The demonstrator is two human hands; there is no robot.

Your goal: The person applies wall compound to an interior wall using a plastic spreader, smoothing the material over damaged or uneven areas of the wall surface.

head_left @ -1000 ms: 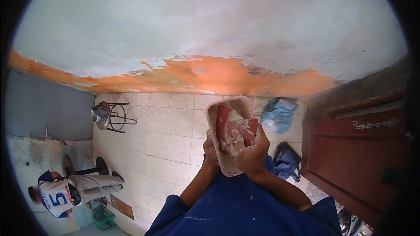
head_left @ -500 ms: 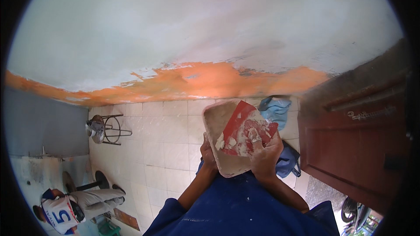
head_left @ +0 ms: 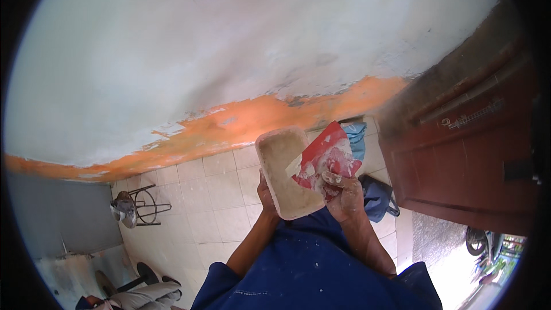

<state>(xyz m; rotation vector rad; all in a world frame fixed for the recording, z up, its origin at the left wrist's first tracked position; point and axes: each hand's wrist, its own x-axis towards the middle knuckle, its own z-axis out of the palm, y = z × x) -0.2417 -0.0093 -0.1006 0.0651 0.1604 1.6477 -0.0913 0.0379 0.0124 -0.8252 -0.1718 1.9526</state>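
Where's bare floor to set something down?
Widest patch: tiled floor between the stool and left hand, bordered by the orange wall strip. Crowded: right of the tray, where the light-blue bundle and dark-blue bag sit near the brown door.

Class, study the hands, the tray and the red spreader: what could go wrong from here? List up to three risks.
1. Pale paste clings to the red spreader, which reaches past the tray's edge in this view; some could drop onto the tiled floor.
2. The left hand holds the tray at one side, so it might tip.
3. The right hand is smeared, so the spreader could slip.
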